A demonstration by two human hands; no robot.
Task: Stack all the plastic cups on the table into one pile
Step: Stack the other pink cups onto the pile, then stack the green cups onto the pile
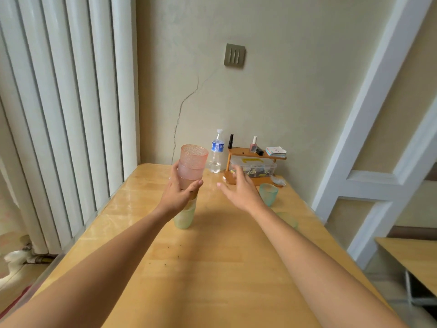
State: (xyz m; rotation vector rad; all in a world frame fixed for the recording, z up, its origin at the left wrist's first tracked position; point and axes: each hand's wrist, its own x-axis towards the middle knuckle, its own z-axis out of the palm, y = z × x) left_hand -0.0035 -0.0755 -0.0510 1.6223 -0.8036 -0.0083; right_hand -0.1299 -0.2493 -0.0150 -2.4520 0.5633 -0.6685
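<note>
A tall pile of nested plastic cups stands on the wooden table, pink cups on top and green ones at the bottom. My left hand grips the pile around its middle. My right hand hovers open to the right of the pile, fingers spread, holding nothing. Just beyond that hand a single green cup stands upright. Another green cup sits nearer the table's right edge, partly hidden behind my right forearm.
At the back against the wall stand a water bottle and a small wooden shelf with cosmetics, cards and a clear box beneath. A radiator runs along the left. A white frame rises on the right.
</note>
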